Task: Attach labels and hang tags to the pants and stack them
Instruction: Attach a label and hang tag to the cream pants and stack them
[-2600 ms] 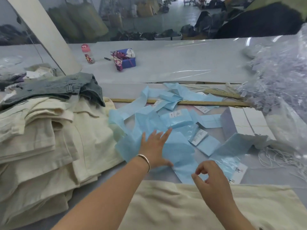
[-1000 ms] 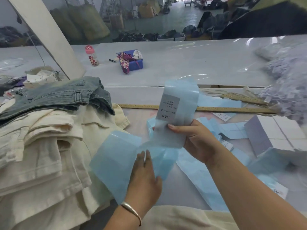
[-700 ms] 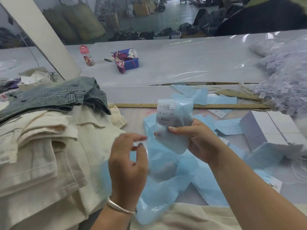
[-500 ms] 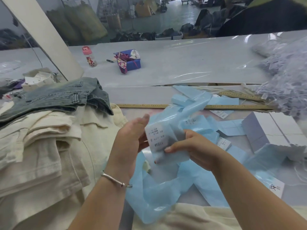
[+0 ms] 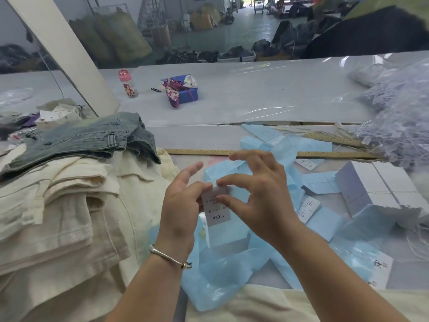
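Note:
A long light-blue backing strip [image 5: 222, 270] loops over the table in front of me. A white label [image 5: 217, 211] printed 1103# sits on it. My left hand [image 5: 183, 205] holds the strip at the label's left edge. My right hand [image 5: 253, 196] pinches the label's top corner between thumb and forefinger, its other fingers spread. Cream pants [image 5: 58, 217] lie stacked at the left under a pair of blue jeans [image 5: 86, 138]. Another cream pair [image 5: 267, 305] lies along the near edge below my arms.
More blue strips with labels [image 5: 308, 203] are scattered at the right beside white boxes [image 5: 371, 189]. A wooden ruler [image 5: 199, 151] lies behind them. A clear bag of hang tags [image 5: 399, 117] fills the right side. A bottle [image 5: 127, 86] and blue box [image 5: 183, 91] stand far back.
I picked the blue strip up off the table with both hands, drew it closer and turned it. My right thumb and forefinger have now come onto the label's top corner.

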Available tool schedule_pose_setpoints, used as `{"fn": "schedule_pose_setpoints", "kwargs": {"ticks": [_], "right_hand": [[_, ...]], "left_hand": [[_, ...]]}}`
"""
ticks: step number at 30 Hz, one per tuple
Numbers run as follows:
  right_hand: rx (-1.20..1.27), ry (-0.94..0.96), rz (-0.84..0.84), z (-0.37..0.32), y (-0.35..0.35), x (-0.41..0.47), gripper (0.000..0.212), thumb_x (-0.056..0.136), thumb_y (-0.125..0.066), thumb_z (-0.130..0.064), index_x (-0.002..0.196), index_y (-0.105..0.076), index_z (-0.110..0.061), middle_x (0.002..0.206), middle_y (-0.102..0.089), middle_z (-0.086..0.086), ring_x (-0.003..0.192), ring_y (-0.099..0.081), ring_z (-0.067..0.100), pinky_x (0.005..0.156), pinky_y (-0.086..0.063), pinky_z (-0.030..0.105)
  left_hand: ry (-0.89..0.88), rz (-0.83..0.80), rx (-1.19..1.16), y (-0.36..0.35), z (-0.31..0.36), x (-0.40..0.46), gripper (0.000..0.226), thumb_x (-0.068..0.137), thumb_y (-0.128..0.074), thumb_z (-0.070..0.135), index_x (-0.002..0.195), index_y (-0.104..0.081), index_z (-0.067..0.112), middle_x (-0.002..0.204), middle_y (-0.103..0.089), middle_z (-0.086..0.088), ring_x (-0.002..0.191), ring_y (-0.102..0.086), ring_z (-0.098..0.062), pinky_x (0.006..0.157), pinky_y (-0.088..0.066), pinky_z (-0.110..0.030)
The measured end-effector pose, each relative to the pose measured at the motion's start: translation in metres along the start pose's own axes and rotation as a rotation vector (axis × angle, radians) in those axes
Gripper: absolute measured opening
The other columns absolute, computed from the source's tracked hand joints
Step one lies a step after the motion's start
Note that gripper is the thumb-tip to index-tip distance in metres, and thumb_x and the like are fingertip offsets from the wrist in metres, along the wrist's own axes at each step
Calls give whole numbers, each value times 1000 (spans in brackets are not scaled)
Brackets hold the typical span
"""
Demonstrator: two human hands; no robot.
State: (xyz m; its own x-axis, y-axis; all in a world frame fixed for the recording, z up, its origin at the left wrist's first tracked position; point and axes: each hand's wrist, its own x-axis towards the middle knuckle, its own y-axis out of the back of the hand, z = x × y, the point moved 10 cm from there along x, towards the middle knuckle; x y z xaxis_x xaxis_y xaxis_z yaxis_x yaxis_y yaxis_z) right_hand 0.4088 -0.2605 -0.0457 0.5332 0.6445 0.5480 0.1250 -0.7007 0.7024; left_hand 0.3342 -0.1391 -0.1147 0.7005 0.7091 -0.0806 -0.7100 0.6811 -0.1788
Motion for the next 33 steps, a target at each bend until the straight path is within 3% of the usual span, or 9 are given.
{"fn": "schedule_pose_setpoints", "kwargs": {"ticks": [8,16,19,22,24,26,29,31,33], "right_hand": [[-37,187,152,-21,15,-10,2,74,-77,-28,74,-78,-26,107,-68,2,107,-57,29,83,-42,43],[-45,225,152,-29,15,-19,7,74,-77,-13,68,-75,-16,103,-70,1,101,-60,29,83,-42,39],[248,75,1,-20,4,-21,6,76,-74,-15,72,-70,-15,103,-69,-6,106,-57,20,87,-44,44],[732,-191,-124,7,-3,-34,7,79,-69,-18,73,-65,-19,100,-71,-8,104,-61,11,94,-44,33],[1110,-403,-74,33,2,-48,7,76,-71,-13,73,-67,-17,97,-73,2,99,-65,16,94,-46,30],[1333,-634,42,68,4,-67,7,72,-72,-14,79,-70,-13,93,-71,8,96,-63,21,93,-44,35],[1403,-889,88,102,-3,-96,21,76,-60,-23,90,-70,-9,95,-70,11,95,-63,24,91,-43,39],[1421,-969,93,109,-4,-111,23,80,-56,-26,87,-73,-12,97,-71,11,92,-66,23,88,-45,38],[1460,-1013,98,111,-1,-123,25,82,-55,-27,85,-76,-14,98,-71,12,90,-66,23,87,-47,37]], "left_hand": [[69,33,21,3,-12,-2,38,91,-45,2,113,-68,22,60,-59,-3,56,-58,-12,55,-51,-24],[164,30,-2,-3,-27,4,34,88,-47,1,109,-70,16,55,-57,1,51,-53,-12,50,-45,-23],[147,123,25,8,-28,14,32,88,-48,0,105,-69,19,63,-61,3,52,-55,-9,47,-47,-22],[20,342,190,46,-14,27,31,89,-48,3,106,-67,19,75,-64,-2,61,-56,-16,55,-48,-26],[-121,516,382,74,5,27,31,90,-46,5,110,-68,16,82,-66,-6,72,-59,-23,70,-48,-34],[-222,603,619,86,20,25,34,95,-41,8,118,-65,13,108,-67,-10,100,-59,-29,86,-44,-34],[-71,416,884,79,5,33,45,99,-41,22,142,-40,10,137,-51,-19,124,-48,-36,97,-37,-37],[125,216,1170,74,-17,29,57,98,-43,33,150,-24,18,134,-52,-20,120,-50,-38,93,-40,-40],[135,171,1396,69,-8,12,52,96,-45,38,146,-32,27,125,-60,-12,113,-55,-34,87,-43,-38]]}}
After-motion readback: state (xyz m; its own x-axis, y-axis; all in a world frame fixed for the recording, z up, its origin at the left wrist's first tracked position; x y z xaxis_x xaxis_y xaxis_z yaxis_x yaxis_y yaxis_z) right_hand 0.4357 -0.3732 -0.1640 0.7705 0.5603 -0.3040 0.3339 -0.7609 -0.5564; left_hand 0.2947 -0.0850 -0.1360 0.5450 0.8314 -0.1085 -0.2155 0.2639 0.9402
